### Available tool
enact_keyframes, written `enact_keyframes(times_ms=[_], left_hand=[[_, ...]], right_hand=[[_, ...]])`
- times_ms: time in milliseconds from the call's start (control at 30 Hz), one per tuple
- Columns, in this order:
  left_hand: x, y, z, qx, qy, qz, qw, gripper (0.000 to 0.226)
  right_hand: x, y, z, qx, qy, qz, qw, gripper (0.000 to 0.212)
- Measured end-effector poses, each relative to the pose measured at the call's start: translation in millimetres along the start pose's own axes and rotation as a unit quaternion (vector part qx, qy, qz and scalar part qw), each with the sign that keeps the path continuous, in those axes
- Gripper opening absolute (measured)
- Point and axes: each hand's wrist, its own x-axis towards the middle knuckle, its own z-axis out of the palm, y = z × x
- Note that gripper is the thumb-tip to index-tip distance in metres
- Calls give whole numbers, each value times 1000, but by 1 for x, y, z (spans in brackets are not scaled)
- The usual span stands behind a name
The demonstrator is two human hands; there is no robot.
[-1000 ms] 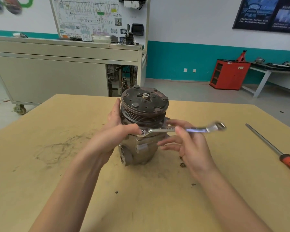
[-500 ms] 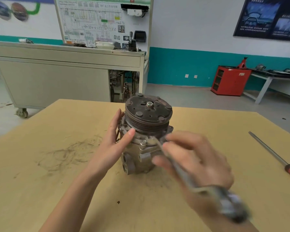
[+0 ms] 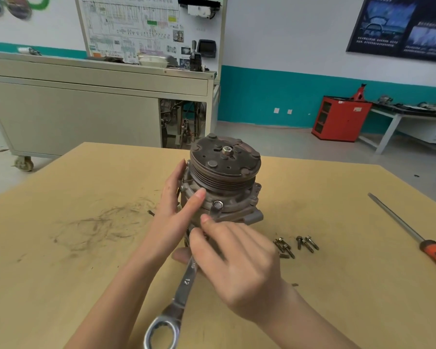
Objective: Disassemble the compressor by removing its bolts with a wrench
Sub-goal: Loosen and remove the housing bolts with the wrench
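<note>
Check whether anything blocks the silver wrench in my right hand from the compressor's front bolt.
Nothing visible does. The silver wrench, gripped by the right hand, reaches the shiny bolt head on the grey metal compressor; the left hand rests beside it, not between.

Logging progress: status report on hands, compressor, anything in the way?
Left hand steadies compressor. Right hand grips wrench, head on front bolt. Loose bolts lie beside; nothing blocking.
</note>
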Motion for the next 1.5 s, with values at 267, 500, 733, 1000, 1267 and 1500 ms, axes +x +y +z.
enact_keyframes(times_ms=[267, 500, 733, 1000, 1267, 1500], left_hand=[[0, 15, 13, 37, 23, -46, 998, 118], [-1, 21, 14, 59, 9, -63, 996, 128], [-9, 18, -1, 83, -29, -48, 995, 109], [-14, 19, 0, 89, -28, -37, 995, 100], [-12, 16, 2, 95, -21, -20, 995, 100], [-12, 17, 6, 92, -15, -23, 995, 103]], right_hand=[[-24, 39, -17, 274, -25, 110, 955, 23], [-23, 99, -6, 677, -116, 534, 493, 30], [-2, 80, -22, 441, 51, 337, 830, 22], [0, 33, -24, -17, 12, -44, 999, 32], [-5, 8, -16, -73, -15, -67, 995, 33], [-28, 54, -20, 379, -18, 230, 896, 25]])
